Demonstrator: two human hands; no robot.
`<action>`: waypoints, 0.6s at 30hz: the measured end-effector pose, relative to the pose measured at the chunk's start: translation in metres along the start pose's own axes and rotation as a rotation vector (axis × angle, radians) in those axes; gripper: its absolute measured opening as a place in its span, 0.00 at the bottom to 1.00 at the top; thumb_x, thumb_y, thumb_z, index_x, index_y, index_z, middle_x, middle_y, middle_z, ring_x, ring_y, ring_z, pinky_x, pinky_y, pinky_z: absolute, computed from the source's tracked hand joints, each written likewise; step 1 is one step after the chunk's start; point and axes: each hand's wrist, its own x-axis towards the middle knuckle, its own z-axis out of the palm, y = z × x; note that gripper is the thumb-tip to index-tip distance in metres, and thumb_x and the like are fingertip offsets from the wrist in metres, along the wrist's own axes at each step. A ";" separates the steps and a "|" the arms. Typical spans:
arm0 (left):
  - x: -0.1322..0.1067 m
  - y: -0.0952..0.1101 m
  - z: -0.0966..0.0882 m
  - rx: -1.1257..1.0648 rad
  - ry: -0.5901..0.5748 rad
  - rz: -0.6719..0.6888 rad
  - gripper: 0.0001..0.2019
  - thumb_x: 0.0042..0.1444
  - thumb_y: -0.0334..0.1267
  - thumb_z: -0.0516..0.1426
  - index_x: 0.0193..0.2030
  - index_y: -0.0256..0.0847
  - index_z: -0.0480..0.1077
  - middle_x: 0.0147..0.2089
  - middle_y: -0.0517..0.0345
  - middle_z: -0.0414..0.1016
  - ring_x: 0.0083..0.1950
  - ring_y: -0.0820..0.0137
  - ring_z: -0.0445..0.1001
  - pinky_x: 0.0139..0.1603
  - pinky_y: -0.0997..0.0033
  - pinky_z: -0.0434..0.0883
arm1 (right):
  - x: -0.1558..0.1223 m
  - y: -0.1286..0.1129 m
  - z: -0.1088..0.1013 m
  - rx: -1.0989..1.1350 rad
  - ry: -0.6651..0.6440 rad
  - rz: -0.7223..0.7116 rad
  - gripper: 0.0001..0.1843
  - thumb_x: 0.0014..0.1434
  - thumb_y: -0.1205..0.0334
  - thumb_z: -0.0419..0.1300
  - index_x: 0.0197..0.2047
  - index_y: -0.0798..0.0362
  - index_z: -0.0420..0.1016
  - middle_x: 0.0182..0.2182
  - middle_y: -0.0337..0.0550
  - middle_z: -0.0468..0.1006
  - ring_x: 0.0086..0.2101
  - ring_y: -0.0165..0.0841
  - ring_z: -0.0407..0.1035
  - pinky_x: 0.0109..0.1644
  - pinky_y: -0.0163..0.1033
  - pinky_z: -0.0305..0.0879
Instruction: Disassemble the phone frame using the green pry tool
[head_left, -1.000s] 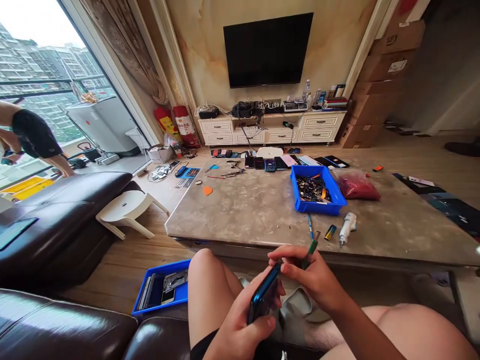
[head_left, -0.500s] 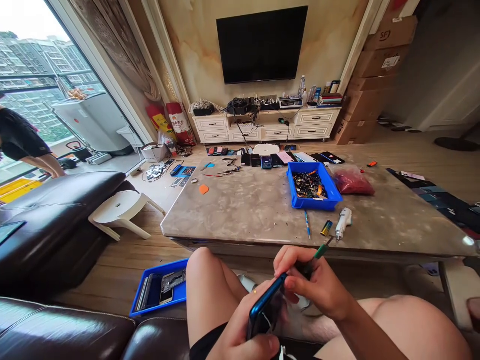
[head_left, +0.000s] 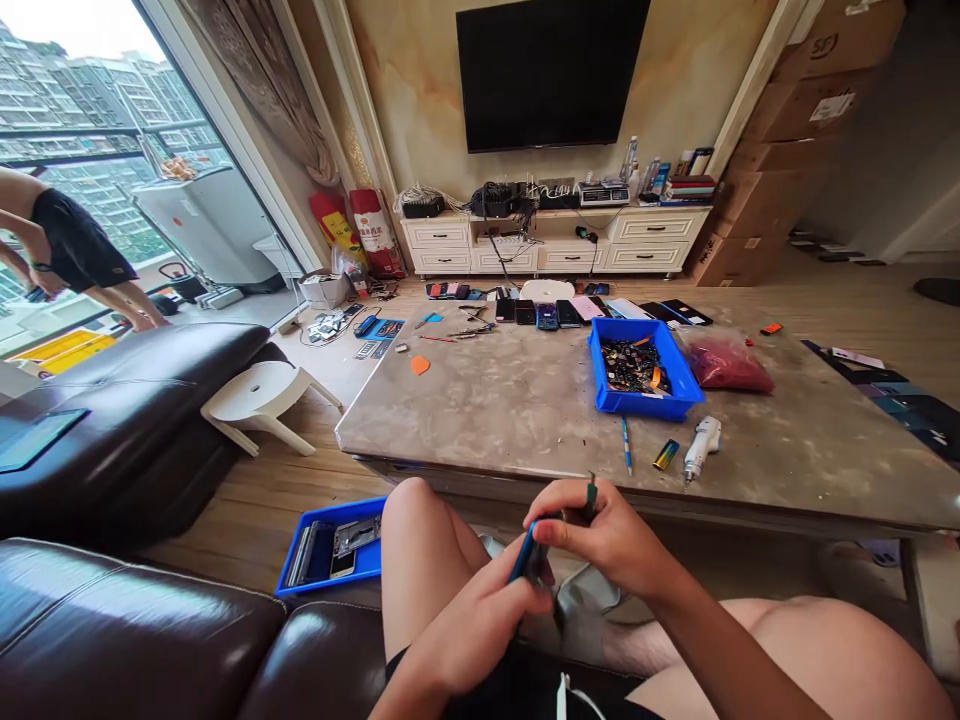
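Note:
A phone with a shiny blue edge [head_left: 523,556] is held on its side above my lap, tilted, most of it covered by fingers. My left hand [head_left: 480,625] wraps round its lower part. At the phone's upper end, the thumb and fingers of my right hand [head_left: 600,535] pinch the edge. A slim green-handled tool [head_left: 591,494] is tucked in that same right hand, its thin tip pointing up; its exact kind cannot be made out. On the table ahead lie a white electric screwdriver [head_left: 703,450], a small shiny cylinder [head_left: 665,455] and a blue pen-like stick [head_left: 626,446].
A blue bin [head_left: 649,402] of small electronic parts stands on the stone-topped table [head_left: 487,420], beside a red-filled plastic bag [head_left: 727,365]. Several phones [head_left: 547,316] line its far side. Another blue bin [head_left: 289,588] sits on the floor by my knee. A person [head_left: 82,245] bends near the window.
The view has shifted left. My hands and the phone have turned, so less of the phone shows. The green-handled tool now points upward instead of to the right.

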 end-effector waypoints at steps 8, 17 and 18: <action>0.050 0.005 -0.014 -0.522 0.439 0.019 0.10 0.55 0.44 0.58 0.36 0.39 0.70 0.27 0.61 0.69 0.23 0.72 0.67 0.24 0.73 0.67 | -0.011 0.039 0.034 -0.020 0.177 0.069 0.23 0.59 0.45 0.69 0.51 0.52 0.78 0.38 0.42 0.75 0.40 0.34 0.71 0.45 0.35 0.70; 0.066 -0.003 -0.022 -0.705 0.623 0.025 0.15 0.65 0.47 0.57 0.34 0.38 0.67 0.27 0.65 0.65 0.24 0.77 0.63 0.24 0.76 0.65 | -0.033 0.056 0.068 -0.230 0.185 -0.198 0.16 0.62 0.57 0.68 0.53 0.46 0.81 0.47 0.44 0.78 0.46 0.36 0.76 0.50 0.37 0.74; 0.068 -0.007 -0.023 -0.705 0.630 0.019 0.15 0.66 0.47 0.57 0.36 0.37 0.68 0.28 0.64 0.65 0.24 0.77 0.63 0.23 0.76 0.65 | -0.031 0.059 0.068 -0.243 0.183 -0.225 0.15 0.63 0.58 0.68 0.53 0.46 0.81 0.47 0.45 0.79 0.46 0.36 0.76 0.50 0.37 0.75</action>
